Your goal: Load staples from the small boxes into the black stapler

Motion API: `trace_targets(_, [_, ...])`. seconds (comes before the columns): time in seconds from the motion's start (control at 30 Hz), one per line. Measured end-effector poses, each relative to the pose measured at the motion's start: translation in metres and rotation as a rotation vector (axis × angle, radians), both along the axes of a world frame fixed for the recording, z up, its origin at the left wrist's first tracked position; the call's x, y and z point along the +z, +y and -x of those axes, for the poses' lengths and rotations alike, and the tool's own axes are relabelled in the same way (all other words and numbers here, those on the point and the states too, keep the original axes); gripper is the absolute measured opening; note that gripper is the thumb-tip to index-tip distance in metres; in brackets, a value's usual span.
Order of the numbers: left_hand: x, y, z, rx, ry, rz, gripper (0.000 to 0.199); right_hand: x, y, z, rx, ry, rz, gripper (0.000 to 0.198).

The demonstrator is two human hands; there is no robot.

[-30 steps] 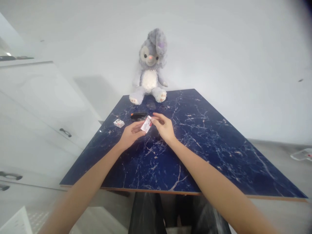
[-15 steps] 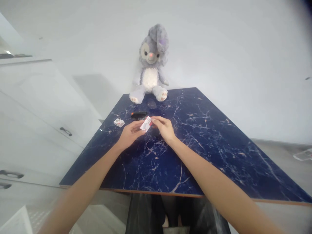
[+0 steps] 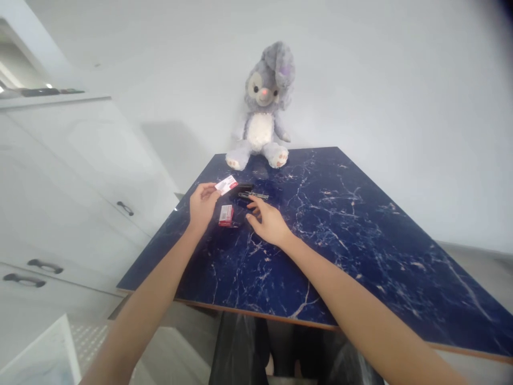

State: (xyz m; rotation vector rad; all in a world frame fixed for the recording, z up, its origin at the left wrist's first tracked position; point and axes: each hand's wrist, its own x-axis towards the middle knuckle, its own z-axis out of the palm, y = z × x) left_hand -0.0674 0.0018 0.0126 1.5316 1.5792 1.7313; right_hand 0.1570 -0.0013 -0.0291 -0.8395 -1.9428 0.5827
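A small flat white-and-red box or card (image 3: 226, 185) is pinched between the thumb and fingers of my left hand (image 3: 203, 206), raised above the table. Below it, on the tabletop, sits a small red-and-white box (image 3: 226, 215). Behind that lies a black object like a stapler (image 3: 245, 187), with a thin metal strip (image 3: 256, 196) along its near side. My right hand (image 3: 267, 220) holds nothing, its fingers apart. Its fingertips are at the metal strip; whether they touch it I cannot tell.
A grey plush rabbit (image 3: 261, 128) sits at the back of the blue marbled table (image 3: 344, 256), against the wall. White cabinets (image 3: 80, 176) with dark handles stand to the left. The table's front edge (image 3: 256, 314) is close to my lap.
My hands have come apart: both were on a white-and-red box. My left hand now holds one up farther left, and a red-and-white box sits on the table between them. The view shifted slightly.
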Motion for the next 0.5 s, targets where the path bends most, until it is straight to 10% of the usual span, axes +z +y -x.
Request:
trace_targets(0.33, [-0.012,0.007,0.022,0.184,0.354,0.127,0.01,-0.008,0.023,-0.018,-0.432,-0.101,0.034,0.045])
trace_targets(0.5, [-0.013,0.009,0.026,0.285,0.723,-0.015,0.015,-0.01,0.017,-0.01,-0.399,-0.223,0.092,0.061])
